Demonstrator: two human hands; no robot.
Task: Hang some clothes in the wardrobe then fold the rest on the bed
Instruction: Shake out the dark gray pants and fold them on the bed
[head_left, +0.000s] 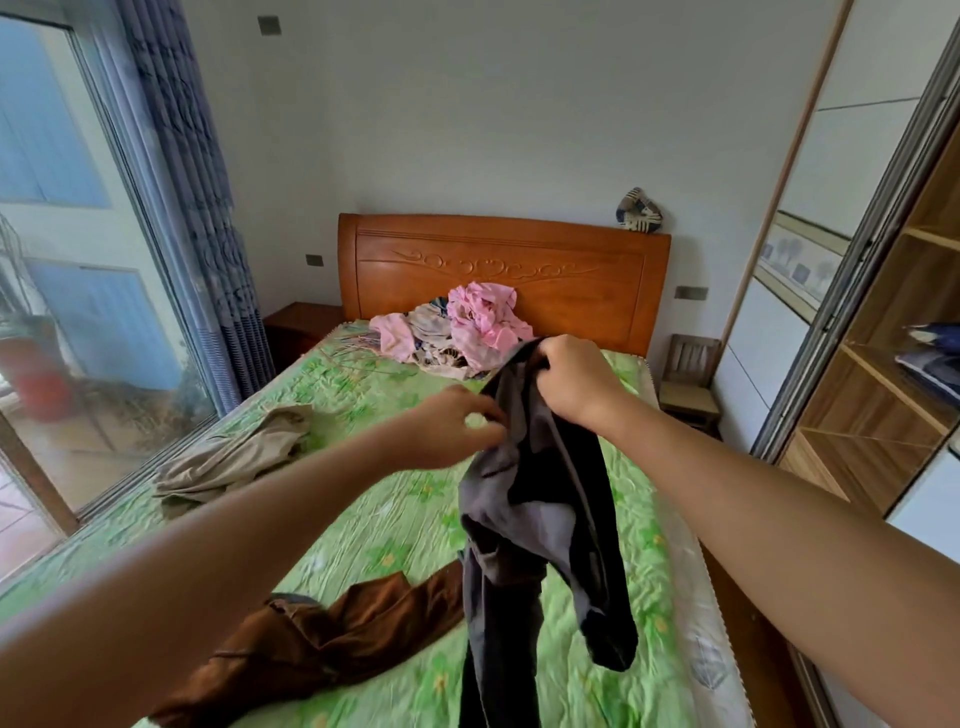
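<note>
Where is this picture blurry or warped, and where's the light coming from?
Head view: left hand smeared by motion blur; dark trousers slightly soft; wide-angle lens bends the wardrobe frame and window edges; daylight enters from the window, no harsh glare.

No readable text

Nothing in the head view carries legible words, labels, brands or numbers; neither the garments, the bedding nor the furniture shows any readable print.

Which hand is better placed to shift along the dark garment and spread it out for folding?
Probably the left hand: it only pinches the dark garment's edge, while the right hand grips the top and carries the hanging weight.
</note>
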